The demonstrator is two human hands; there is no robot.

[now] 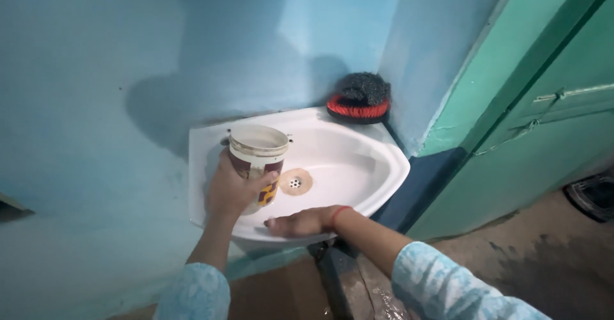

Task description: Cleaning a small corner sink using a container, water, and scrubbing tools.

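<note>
My left hand [231, 189] grips the paper cup [257, 160] upright over the sink's [377, 150] left rim, near the drain [295, 182]. Right hand [299, 222] lies flat, open, on front rim. Scrub brush [359, 99] w/ scourer at back right corner.

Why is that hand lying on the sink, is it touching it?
Touching. The head view shows the right hand lying flat on the white sink's front rim, no gap.
</note>
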